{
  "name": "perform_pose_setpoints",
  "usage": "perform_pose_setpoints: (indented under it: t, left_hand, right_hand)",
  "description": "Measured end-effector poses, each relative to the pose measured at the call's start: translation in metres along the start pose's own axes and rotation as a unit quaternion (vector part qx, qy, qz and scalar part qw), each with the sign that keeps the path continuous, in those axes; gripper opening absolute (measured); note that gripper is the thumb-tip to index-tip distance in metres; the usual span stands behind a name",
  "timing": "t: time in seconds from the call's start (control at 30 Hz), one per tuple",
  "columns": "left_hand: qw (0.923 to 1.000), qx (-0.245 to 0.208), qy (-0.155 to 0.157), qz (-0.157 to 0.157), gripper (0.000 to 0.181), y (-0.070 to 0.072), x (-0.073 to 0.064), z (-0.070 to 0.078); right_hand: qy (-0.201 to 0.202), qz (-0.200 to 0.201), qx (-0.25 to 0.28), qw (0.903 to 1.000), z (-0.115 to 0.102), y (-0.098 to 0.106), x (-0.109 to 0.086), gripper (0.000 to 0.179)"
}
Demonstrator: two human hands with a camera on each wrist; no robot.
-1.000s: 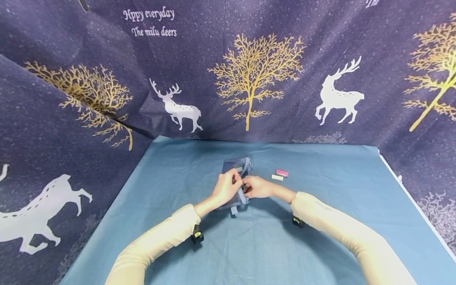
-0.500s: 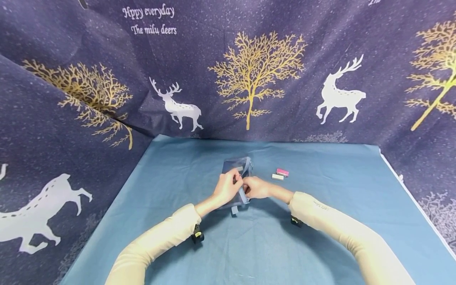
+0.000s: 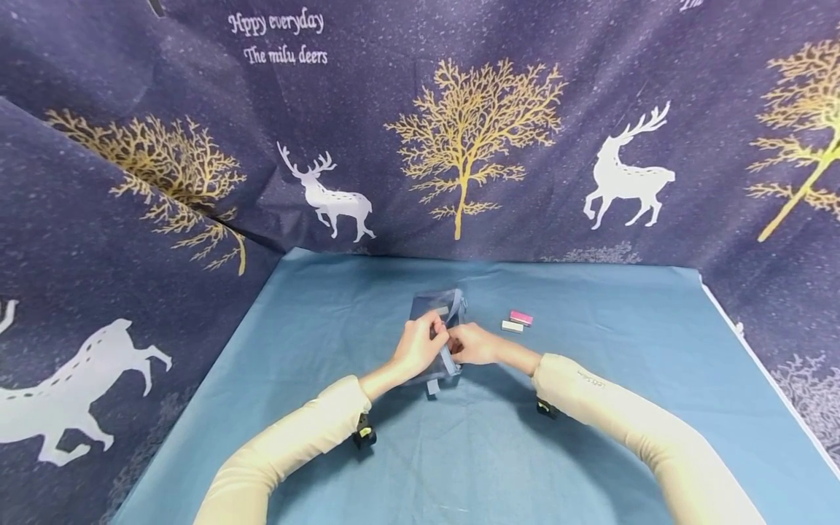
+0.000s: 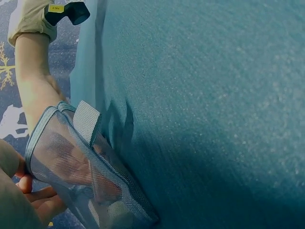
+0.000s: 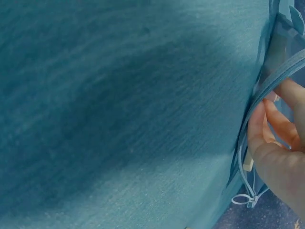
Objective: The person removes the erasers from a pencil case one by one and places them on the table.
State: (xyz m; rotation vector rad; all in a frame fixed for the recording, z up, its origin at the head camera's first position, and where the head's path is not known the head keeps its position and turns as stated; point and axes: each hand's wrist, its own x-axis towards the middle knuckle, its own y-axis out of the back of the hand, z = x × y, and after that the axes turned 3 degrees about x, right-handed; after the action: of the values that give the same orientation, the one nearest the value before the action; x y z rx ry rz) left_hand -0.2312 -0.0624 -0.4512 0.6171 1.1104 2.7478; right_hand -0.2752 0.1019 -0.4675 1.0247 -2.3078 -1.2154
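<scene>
A blue mesh zip pouch [image 3: 425, 302] lies on the cloth, its zipped side facing right. My left hand [image 3: 418, 346] pinches the edge of its opening from the left; the left wrist view catches part of that left hand [image 4: 40, 202] at the pouch's rim. My right hand [image 3: 474, 344] reaches in from the right, fingers bent at the opening. Through the mesh of the pouch [image 4: 62, 157], its fingers show dimly. In the right wrist view, the right hand [image 5: 281, 167] is against the zip strip [image 5: 267, 86]; I cannot tell what its fingertips hold. A pale block [image 5: 248, 161] shows inside.
Right of the pouch, a pink block [image 3: 521, 319] and a white block [image 3: 512, 327] lie side by side on the blue cloth [image 3: 590, 321]. A grey fabric tab [image 4: 87, 121] sticks out from the pouch. Behind the table hangs a dark curtain [image 3: 407, 44] with deer and trees.
Both hands stay at the pouch's opening in nearly the same pose. The pink and white blocks have not moved on the cloth.
</scene>
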Motion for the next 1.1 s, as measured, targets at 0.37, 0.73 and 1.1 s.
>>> perform_pose_setpoints:
  t: [0.37,0.73,1.1]
  left_hand:
    - [0.9993,0.004,0.026,-0.025,0.011,0.0019,0.0001,0.0012]
    - [0.9995,-0.008,0.023,-0.021,0.012,0.0025,-0.0002,-0.0003]
    - [0.9997,-0.009,0.016,-0.018,0.013,0.002,-0.0008,-0.0003]
  right_hand:
    - [-0.003,0.03,-0.013,0.9995,-0.0021,-0.0006,-0.0009,0.006]
    - [-0.009,0.052,0.004,0.9986,0.0017,-0.0006,-0.0001,0.006]
    - [0.004,0.05,-0.02,0.9986,0.0018,-0.0005,0.001,0.011]
